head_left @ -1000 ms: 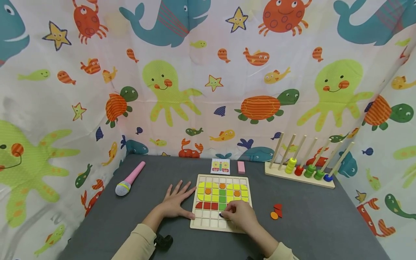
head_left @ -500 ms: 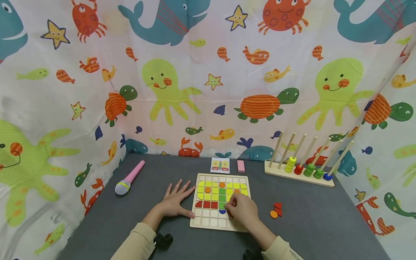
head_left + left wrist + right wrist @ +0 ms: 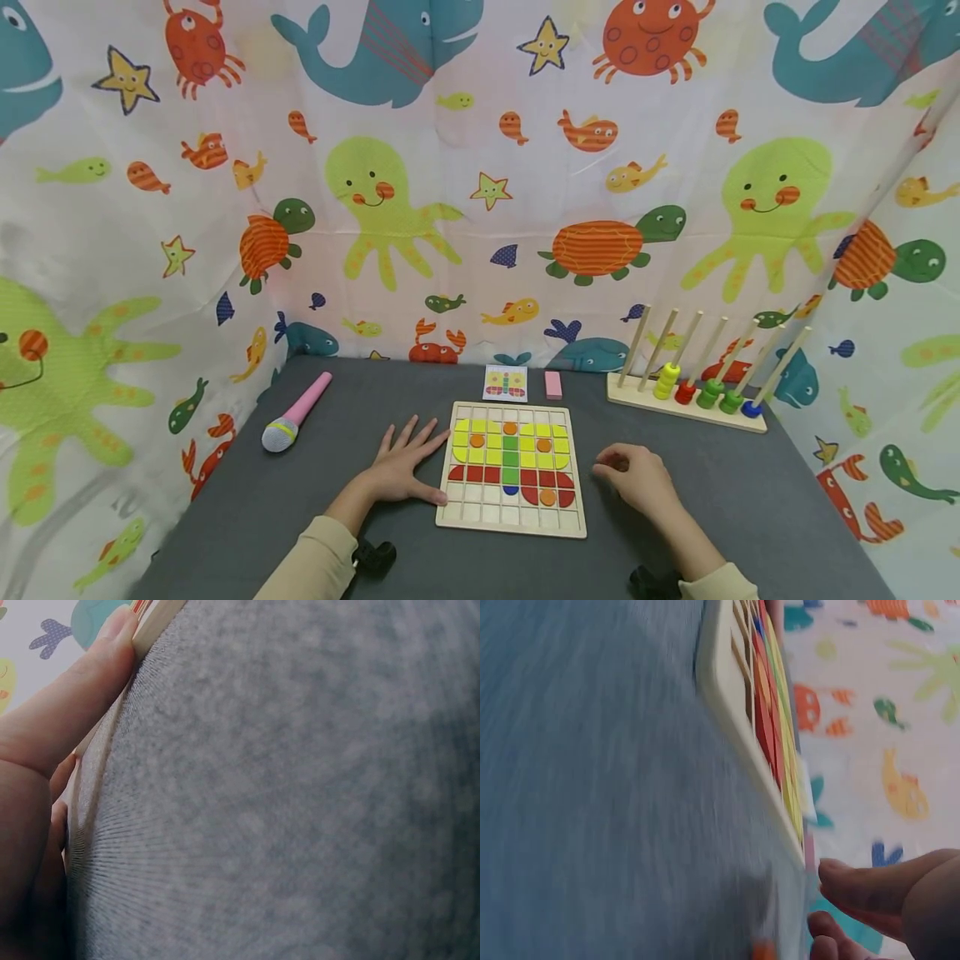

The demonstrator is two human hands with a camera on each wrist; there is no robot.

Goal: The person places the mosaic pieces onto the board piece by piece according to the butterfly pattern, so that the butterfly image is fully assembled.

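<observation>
A wooden grid board point(image 3: 510, 527) lies in the middle of the table in the head view, filled partly with yellow, green, red and orange tiles. One blue half-round tile point(image 3: 510, 490) sits below the green column. My left hand point(image 3: 405, 471) lies with spread fingers beside the board's left side. In the left wrist view its thumb point(image 3: 90, 682) rests along the board's edge. My right hand point(image 3: 637, 477) is off the board's right side, fingers loosely bent, covering loose pieces there. In the right wrist view its thumb and fingers stand apart with nothing visible between them, near an orange piece point(image 3: 763, 950).
A printed pattern card point(image 3: 506, 383) and a pink block point(image 3: 552, 385) lie behind the board. A peg stand point(image 3: 686, 406) with coloured rings stands at the back right. A pink toy microphone point(image 3: 296, 414) lies at the left. Patterned fabric point(image 3: 480, 250) encloses the table.
My right hand released the blue tile below the green column, then moved right, off the board. Red and orange tiles at the lower right are now uncovered. The left hand stays in place.
</observation>
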